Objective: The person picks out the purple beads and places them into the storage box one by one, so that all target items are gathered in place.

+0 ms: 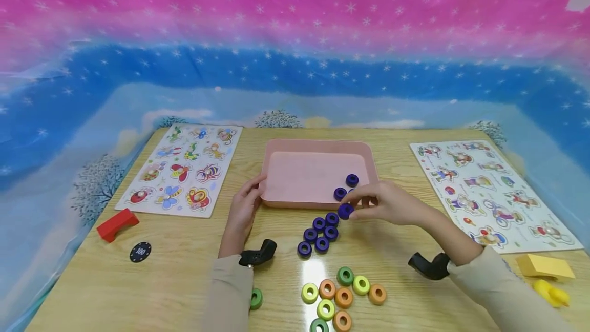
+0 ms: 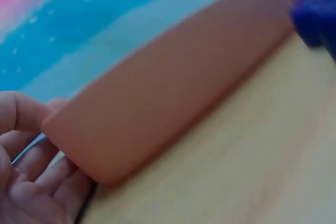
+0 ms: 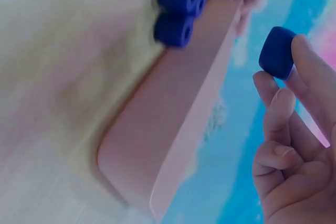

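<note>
My left hand point(image 1: 242, 210) grips the front left corner of the pink tray point(image 1: 301, 175), thumb at the rim and fingers against its outer side in the left wrist view. Between thumb and fingertips, my right hand point(image 1: 389, 203) pinches a dark purple ring-shaped bead point(image 3: 277, 52), held up near the tray's front right edge. Inside the tray at the right are a few more purple beads point(image 1: 352, 180), one partly hidden behind my right hand. Several purple beads point(image 1: 319, 224) lie together on the table just in front of the tray.
Nearer me sit several green, yellow and orange beads point(image 1: 343, 297); a green bead point(image 1: 256, 298) is by my left sleeve. Picture boards point(image 1: 180, 168) point(image 1: 490, 193) flank the tray. A red block point(image 1: 116, 224) and black chip point(image 1: 140, 252) lie left; a yellow block point(image 1: 545, 266) and toy duck point(image 1: 550, 292) right.
</note>
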`<state>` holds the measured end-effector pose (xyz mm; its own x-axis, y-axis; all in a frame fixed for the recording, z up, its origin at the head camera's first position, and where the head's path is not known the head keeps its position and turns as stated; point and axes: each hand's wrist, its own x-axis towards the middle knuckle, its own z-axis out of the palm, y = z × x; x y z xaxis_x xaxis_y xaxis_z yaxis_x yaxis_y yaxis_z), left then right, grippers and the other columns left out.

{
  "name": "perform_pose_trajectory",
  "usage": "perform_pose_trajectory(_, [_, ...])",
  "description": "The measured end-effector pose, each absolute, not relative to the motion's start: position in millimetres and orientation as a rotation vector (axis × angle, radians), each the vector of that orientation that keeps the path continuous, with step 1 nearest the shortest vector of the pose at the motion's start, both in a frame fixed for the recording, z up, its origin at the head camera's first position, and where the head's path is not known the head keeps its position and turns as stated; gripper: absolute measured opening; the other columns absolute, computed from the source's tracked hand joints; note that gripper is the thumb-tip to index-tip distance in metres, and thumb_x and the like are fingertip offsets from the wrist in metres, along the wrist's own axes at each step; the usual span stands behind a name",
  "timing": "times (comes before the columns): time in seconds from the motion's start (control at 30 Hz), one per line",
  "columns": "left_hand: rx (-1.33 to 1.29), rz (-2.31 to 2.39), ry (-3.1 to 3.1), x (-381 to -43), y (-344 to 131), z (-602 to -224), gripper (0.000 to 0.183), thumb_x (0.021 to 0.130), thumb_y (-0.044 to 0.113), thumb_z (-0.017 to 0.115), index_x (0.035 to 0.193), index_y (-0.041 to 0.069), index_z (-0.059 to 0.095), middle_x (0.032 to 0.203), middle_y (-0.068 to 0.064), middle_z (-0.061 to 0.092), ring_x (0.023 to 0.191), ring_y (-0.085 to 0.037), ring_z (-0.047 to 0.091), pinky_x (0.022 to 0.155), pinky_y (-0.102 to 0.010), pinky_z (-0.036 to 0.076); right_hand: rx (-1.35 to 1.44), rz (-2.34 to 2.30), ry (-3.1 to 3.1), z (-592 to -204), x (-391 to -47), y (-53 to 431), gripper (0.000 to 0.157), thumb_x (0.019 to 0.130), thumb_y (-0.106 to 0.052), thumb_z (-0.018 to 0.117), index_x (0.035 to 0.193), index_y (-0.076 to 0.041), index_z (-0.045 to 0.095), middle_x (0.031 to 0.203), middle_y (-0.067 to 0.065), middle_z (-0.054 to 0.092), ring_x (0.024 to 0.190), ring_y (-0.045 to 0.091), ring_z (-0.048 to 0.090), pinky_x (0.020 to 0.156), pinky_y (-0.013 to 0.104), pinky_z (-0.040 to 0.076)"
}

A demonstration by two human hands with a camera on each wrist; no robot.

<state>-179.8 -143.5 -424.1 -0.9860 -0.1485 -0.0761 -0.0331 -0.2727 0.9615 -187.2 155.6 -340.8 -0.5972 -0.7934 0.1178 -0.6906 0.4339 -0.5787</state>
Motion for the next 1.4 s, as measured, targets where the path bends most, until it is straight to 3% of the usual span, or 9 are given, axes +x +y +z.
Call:
perform_pose_trajectory(0.2, [0.356, -2.348, -1.871, -183.7, -139.7, -422.1, 0.03, 0.082, 0.005, 0.044, 0.11, 0.007, 0.056, 0.12, -0.001, 0.043, 0.107, -0.012, 0.041, 0.086, -0.027, 0.037, -1.206, -0.856, 2.643, -339.2, -214.4, 159.7, 0.029, 0.075, -0.033, 0.06, 0.1, -0.018, 0.06, 0.072, -0.011, 0.054, 0.055, 0.007, 0.045, 0.046, 0.022, 0.039])
perform_pose_trajectory(0.4, [0.352, -2.373, -1.889, -182.1, -142.6, -424.1, 0.03, 0.082, 0.006, 0.045, 0.11, 0.009, 0.056, 0.12, 0.001, 0.043, 0.107, -0.01, 0.04, 0.086, -0.024, 0.036, -1.069, -0.801, 2.732, -347.4, -239.1, 156.4, 0.027, 0.075, -0.026, 0.062, 0.099, -0.014, 0.06, 0.074, -0.006, 0.056, 0.061, 0.008, 0.049, 0.051, 0.025, 0.042])
perform_pose_trajectory(0.7, [0.287, -2.401, -1.884, -180.7, -140.7, -426.9, 0.032, 0.083, 0.003, 0.044, 0.113, 0.006, 0.053, 0.124, -0.003, 0.039, 0.112, -0.012, 0.036, 0.09, -0.025, 0.032, -1.161, -0.644, 2.714, -372.9, -265.7, 137.5, 0.024, 0.076, -0.018, 0.062, 0.098, -0.008, 0.06, 0.078, -0.003, 0.058, 0.068, 0.009, 0.052, 0.058, 0.024, 0.044])
perform_pose_trajectory(1.07, [0.155, -2.457, -1.893, -183.4, -143.4, -429.4, 0.033, 0.084, 0.001, 0.042, 0.117, 0.002, 0.048, 0.126, -0.006, 0.037, 0.114, -0.012, 0.033, 0.092, -0.026, 0.03, -1.106, -0.618, 2.776, -368.9, -256.4, 141.1, 0.033, 0.077, -0.015, 0.061, 0.107, -0.004, 0.056, 0.087, 0.005, 0.059, 0.068, 0.011, 0.053, 0.058, 0.026, 0.044])
perform_pose_trajectory(1.4, [0.051, -2.021, -2.286, -172.8, -148.4, -431.5, 0.03, 0.088, 0.015, 0.042, 0.118, 0.02, 0.049, 0.128, 0.005, 0.036, 0.116, -0.006, 0.03, 0.095, -0.026, 0.027, -1.276, -0.88, 2.559, -353.2, -211.2, 149.0, 0.028, 0.075, -0.025, 0.063, 0.1, -0.012, 0.06, 0.079, -0.007, 0.056, 0.062, 0.007, 0.047, 0.052, 0.022, 0.041])
